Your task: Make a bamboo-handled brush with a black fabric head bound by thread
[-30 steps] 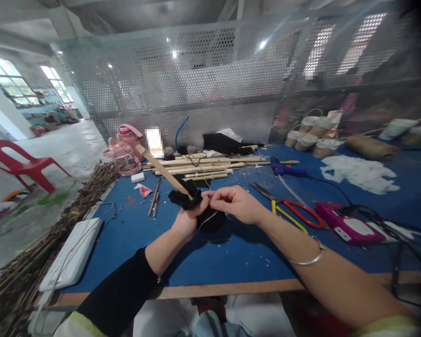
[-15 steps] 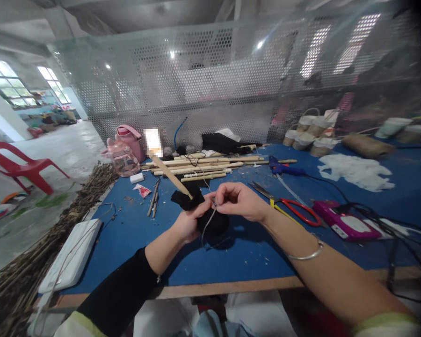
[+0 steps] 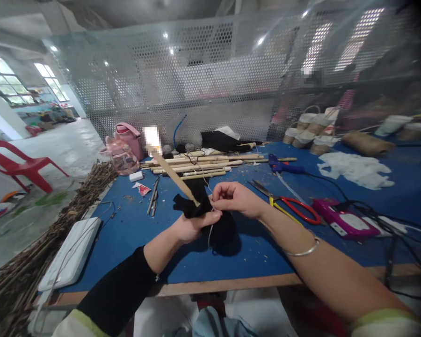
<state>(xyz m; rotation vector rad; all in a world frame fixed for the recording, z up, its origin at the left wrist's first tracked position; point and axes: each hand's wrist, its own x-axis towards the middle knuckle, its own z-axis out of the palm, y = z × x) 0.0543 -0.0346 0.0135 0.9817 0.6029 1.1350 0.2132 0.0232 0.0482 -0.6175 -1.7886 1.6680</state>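
Note:
A black cloth bundle (image 3: 224, 231) is in my left hand (image 3: 189, 228), whose thumb presses across its gathered neck. Out of the loose upper cloth, a pale wooden stick (image 3: 177, 178) slants up to the left; its far end is blurred out. Thin grey string (image 3: 210, 234) runs at the neck and hangs down over the rounded part. Just right of the left thumb, my right hand (image 3: 236, 199) has its fingertips pinched together on the string. The exact pinch point is partly hidden by the fingers.
Bamboo sticks (image 3: 196, 164) lie across the back of the blue table (image 3: 126, 252). Red-handled scissors (image 3: 298, 208), a blue glue gun (image 3: 284, 167) and a magenta box (image 3: 344, 219) with cables are right. A white power bank (image 3: 70, 252) lies left, near dry stalks (image 3: 73, 206).
The bundle and the stick's lower end have shifted slightly right. My left thumb now lies across the neck, and my right fingertips have moved a little left, close against it.

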